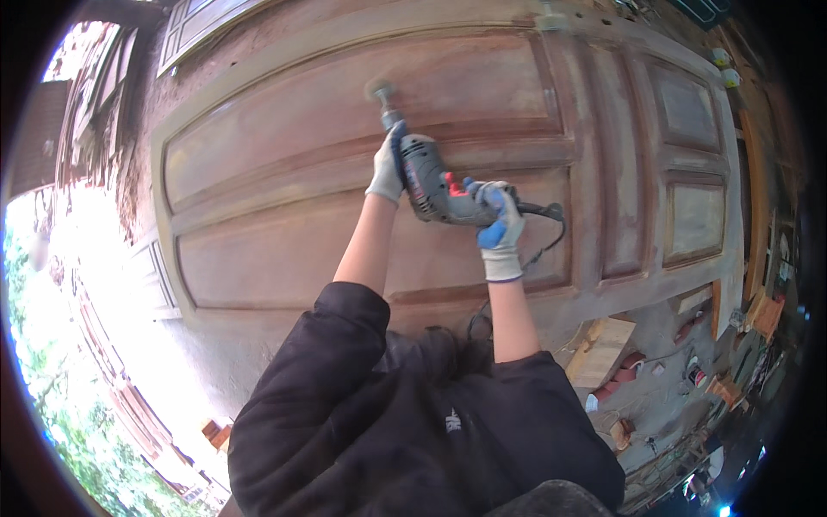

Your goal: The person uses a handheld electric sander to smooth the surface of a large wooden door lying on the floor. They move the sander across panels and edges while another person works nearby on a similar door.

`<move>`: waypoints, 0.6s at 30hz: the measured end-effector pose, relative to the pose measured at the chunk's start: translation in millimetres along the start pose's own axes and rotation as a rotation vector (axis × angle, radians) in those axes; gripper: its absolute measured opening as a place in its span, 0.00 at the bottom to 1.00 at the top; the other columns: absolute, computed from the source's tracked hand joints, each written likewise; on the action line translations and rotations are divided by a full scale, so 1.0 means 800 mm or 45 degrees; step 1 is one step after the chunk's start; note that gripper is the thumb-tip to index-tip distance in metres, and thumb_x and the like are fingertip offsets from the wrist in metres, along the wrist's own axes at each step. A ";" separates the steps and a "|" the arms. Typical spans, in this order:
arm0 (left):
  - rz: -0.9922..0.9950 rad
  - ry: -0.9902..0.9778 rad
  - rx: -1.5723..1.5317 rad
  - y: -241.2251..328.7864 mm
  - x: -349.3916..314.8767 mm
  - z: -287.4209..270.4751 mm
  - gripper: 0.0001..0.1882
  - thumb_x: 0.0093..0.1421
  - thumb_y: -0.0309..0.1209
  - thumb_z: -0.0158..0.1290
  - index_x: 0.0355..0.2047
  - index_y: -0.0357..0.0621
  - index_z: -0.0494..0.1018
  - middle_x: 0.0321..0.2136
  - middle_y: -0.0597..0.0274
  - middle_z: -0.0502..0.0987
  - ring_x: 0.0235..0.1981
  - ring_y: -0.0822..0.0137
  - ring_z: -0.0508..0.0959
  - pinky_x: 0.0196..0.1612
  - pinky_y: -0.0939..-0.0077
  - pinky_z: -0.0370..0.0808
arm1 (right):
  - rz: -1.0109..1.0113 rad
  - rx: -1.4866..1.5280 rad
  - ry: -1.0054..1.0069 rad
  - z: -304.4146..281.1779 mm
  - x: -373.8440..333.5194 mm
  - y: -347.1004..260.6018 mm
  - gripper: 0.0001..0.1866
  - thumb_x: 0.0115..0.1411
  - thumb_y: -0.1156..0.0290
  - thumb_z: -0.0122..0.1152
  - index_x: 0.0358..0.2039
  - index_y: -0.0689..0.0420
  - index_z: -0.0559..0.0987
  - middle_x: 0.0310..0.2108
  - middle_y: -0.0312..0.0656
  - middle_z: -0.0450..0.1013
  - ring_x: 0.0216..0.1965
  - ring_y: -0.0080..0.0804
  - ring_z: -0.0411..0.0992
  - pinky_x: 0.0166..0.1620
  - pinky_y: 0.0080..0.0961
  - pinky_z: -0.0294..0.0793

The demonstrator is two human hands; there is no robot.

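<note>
A grey power drill (431, 183) with a red part on its body is held in both my gloved hands above a wooden panelled door (482, 77). My left hand (389, 165), in a white and blue glove, is wrapped round its front end behind the chuck. Around the rear handle closes my right hand (501, 222), gloved the same way. A small round attachment (379, 89) on the drill's tip looks blurred and is at the door's large upper panel; whether it touches the wood I cannot tell. The black cord (551, 241) runs from the handle back toward my body.
Right of the door, a pale wooden block (599, 351) and scattered scraps lie on the floor. Long boards (756, 207) run past the door's right end. Another panelled piece (207, 26) stands at the upper left. Stacked planks (129, 388) lie at the left, by bright daylight.
</note>
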State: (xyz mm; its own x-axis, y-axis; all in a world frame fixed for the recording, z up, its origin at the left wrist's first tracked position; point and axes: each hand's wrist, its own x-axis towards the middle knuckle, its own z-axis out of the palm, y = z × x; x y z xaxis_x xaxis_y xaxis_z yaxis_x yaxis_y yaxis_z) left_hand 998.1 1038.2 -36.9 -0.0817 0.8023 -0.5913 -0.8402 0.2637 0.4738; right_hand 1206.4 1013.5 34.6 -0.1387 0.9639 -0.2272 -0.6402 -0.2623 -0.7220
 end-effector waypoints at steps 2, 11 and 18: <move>0.002 0.027 -0.103 0.014 -0.073 -0.060 0.19 0.62 0.48 0.49 0.34 0.44 0.75 0.27 0.58 0.79 0.26 0.61 0.79 0.33 0.66 0.79 | 0.060 -0.103 -0.063 0.030 -0.060 0.030 0.08 0.57 0.72 0.50 0.21 0.57 0.68 0.23 0.41 0.66 0.34 0.37 0.70 0.56 0.47 0.66; -0.030 0.094 -0.570 -0.065 -0.407 -0.269 0.12 0.64 0.40 0.47 0.39 0.47 0.74 0.37 0.58 0.79 0.40 0.60 0.78 0.47 0.62 0.75 | 0.410 -0.283 -0.431 0.066 -0.345 0.069 0.04 0.53 0.76 0.54 0.22 0.60 0.72 0.23 0.40 0.71 0.32 0.33 0.72 0.59 0.46 0.63; -0.026 0.007 -0.589 -0.114 -0.492 -0.301 0.15 0.63 0.42 0.47 0.40 0.45 0.74 0.39 0.56 0.78 0.43 0.54 0.76 0.53 0.54 0.71 | 0.596 -0.337 -0.389 0.065 -0.466 0.052 0.04 0.52 0.79 0.59 0.30 0.64 0.78 0.31 0.38 0.76 0.36 0.23 0.73 0.51 0.27 0.72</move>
State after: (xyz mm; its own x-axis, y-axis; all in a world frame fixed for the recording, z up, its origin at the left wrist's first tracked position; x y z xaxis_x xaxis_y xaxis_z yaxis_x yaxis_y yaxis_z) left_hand 977.5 569.4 -4.6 -0.0644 0.7960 -0.6019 -0.9925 0.0119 0.1219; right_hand 1192.4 645.4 123.2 -0.5948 0.7031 -0.3896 -0.2552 -0.6248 -0.7379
